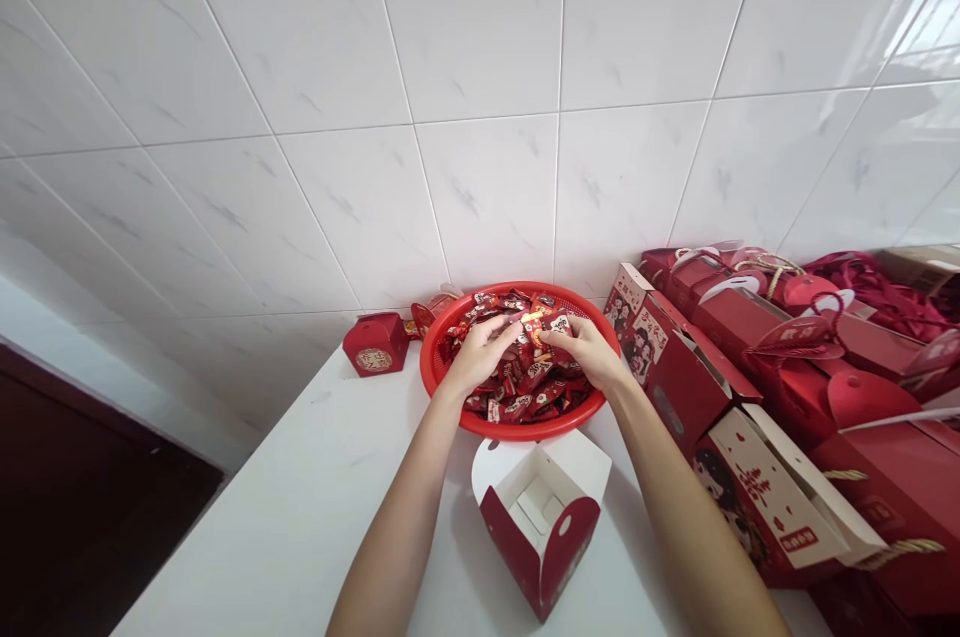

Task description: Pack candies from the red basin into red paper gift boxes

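Observation:
A round red plastic basket [517,432] stands against the wall, heaped with wrapped candies [529,402] in red wrappers. Over the heap, my left hand [480,354] is closed with its thumb and fingers on a red-and-yellow wrapped candy [534,325]. From the other side, my right hand [590,349] pinches a dark red wrapped candy with white lettering [560,323]. Both hands are close together, and some fingertips are hidden. Between my forearms, a dark red paper box with a white inside [541,557] stands with its flaps spread, nearer to me than the basket.
A small closed red box [375,345] sits left of the basket, at the table's far left edge. Along the right side, several red gift boxes [795,357] with rope handles are packed together. The white table [300,517] meets a tiled wall [487,187].

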`<state>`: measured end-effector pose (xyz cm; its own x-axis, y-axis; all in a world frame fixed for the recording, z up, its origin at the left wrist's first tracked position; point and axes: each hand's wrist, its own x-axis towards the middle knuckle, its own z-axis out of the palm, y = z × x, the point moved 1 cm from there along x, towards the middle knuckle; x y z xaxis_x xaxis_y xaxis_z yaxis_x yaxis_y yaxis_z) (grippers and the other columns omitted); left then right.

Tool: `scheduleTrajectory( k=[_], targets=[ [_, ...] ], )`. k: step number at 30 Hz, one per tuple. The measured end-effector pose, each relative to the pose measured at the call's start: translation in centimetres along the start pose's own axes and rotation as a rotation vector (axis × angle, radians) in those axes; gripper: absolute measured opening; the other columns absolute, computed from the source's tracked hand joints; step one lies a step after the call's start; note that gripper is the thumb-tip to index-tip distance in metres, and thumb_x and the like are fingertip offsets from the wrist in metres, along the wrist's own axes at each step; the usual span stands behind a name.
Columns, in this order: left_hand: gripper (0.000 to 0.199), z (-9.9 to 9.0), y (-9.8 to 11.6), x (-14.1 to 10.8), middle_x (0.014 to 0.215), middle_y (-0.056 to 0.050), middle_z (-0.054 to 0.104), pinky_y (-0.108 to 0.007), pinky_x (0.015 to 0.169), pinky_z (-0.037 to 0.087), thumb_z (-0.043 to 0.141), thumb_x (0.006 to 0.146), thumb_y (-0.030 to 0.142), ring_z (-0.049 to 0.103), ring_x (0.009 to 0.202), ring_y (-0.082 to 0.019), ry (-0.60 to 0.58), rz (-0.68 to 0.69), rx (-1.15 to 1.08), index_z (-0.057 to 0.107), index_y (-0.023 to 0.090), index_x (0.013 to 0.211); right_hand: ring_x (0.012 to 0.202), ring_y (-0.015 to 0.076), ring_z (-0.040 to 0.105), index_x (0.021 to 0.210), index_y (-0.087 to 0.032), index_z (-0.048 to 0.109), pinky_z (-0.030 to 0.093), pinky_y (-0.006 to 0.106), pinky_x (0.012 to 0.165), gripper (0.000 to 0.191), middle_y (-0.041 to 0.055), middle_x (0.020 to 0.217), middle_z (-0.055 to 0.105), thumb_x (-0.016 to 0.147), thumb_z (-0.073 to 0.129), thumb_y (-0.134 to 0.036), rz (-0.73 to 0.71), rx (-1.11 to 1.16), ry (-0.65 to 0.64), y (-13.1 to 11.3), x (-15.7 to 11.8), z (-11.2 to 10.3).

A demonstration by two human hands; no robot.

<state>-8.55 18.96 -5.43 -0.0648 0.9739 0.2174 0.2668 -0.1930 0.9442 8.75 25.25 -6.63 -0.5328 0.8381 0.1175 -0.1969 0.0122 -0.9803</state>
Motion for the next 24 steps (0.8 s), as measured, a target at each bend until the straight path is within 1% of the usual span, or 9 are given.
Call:
scheduleTrajectory(
  k=[2,4,6,10,14,17,19,21,24],
  targets=[
    [0.045,0.0,0.1,0.0,0.106,-0.007,0.072,-0.035,0.085,0.054,0.065,0.085,0.054,0.066,0.098,-0.024,-0.009,0.047,0.022,0.070,0.016,0.109,0.073,0.0192,0.067,0.091,-0.020,0.072,0.055,0.031,0.070,0.037,0.0033,0.084,0.074,0.064,0.085,-0.042,-0.025,0.001,-0.053,-0.2,-0.1,0.1],
    [0.042,0.0,0.2,0.0,0.108,-0.008,0.073,-0.037,0.088,0.054,0.066,0.084,0.051,0.066,0.100,-0.025,-0.005,0.085,0.045,0.071,0.016,0.108,0.075,0.0192,0.068,0.096,-0.021,0.073,0.056,0.032,0.073,0.040,0.0026,0.087,0.074,0.063,0.086,-0.041,-0.047,0.000,-0.083,-0.4,-0.2,0.2],
    [0.040,-0.1,0.2,0.0,0.109,-0.009,0.074,-0.038,0.090,0.053,0.066,0.085,0.049,0.067,0.100,-0.026,-0.009,0.103,0.053,0.071,0.016,0.108,0.073,0.0185,0.068,0.095,-0.020,0.073,0.056,0.030,0.070,0.041,0.0020,0.085,0.074,0.062,0.087,-0.041,-0.055,-0.005,-0.073,-0.6,-0.3,0.3],
    [0.040,-0.2,0.3,-0.1,0.109,-0.010,0.074,-0.040,0.092,0.053,0.065,0.086,0.048,0.067,0.100,-0.027,-0.020,0.104,0.077,0.072,0.015,0.108,0.065,0.0162,0.064,0.094,-0.019,0.073,0.053,0.027,0.059,0.043,0.0009,0.078,0.071,0.062,0.086,-0.044,-0.028,-0.044,-0.052,-0.5,-0.3,0.3],
    [0.043,-0.2,0.4,-0.1,0.110,-0.009,0.074,-0.040,0.093,0.053,0.066,0.085,0.050,0.068,0.100,-0.027,-0.070,0.108,0.035,0.071,0.015,0.110,0.066,0.0153,0.062,0.089,-0.018,0.072,0.052,0.027,0.059,0.040,0.0009,0.075,0.070,0.065,0.084,-0.048,-0.016,-0.056,-0.049,-0.6,-0.4,0.5],
    [0.047,-0.1,0.1,0.0,0.110,-0.009,0.074,-0.039,0.090,0.054,0.070,0.082,0.051,0.068,0.100,-0.026,-0.077,0.090,0.030,0.070,0.016,0.113,0.062,0.0140,0.060,0.082,-0.018,0.071,0.050,0.026,0.057,0.039,0.0005,0.071,0.068,0.063,0.085,-0.049,0.001,-0.058,-0.037,-0.7,-0.5,0.5],
    [0.050,-0.1,0.0,0.0,0.111,-0.009,0.073,-0.038,0.088,0.055,0.072,0.080,0.050,0.068,0.099,-0.025,-0.074,0.068,0.042,0.067,0.018,0.117,0.064,0.0150,0.061,0.082,-0.018,0.072,0.051,0.028,0.061,0.039,0.0007,0.072,0.069,0.061,0.086,-0.048,0.006,-0.042,-0.053,-0.7,-0.5,0.5],
    [0.051,-0.6,0.1,-0.1,0.112,-0.009,0.072,-0.036,0.088,0.055,0.072,0.079,0.048,0.068,0.099,-0.024,-0.088,0.049,0.069,0.066,0.019,0.121,0.071,0.0168,0.065,0.085,-0.019,0.073,0.053,0.030,0.068,0.039,0.0015,0.077,0.071,0.062,0.086,-0.047,-0.008,-0.030,-0.069,-0.5,-0.4,0.3],
    [0.047,-2.0,0.6,-0.5,0.105,-0.008,0.074,-0.034,0.084,0.056,0.069,0.082,0.047,0.070,0.094,-0.022,-0.137,0.000,0.124,0.065,0.020,0.121,0.078,0.0184,0.067,0.086,-0.019,0.073,0.054,0.031,0.076,0.037,0.0025,0.083,0.074,0.063,0.085,-0.045,-0.022,-0.026,-0.064,-0.3,-0.2,0.1]
  ],
)
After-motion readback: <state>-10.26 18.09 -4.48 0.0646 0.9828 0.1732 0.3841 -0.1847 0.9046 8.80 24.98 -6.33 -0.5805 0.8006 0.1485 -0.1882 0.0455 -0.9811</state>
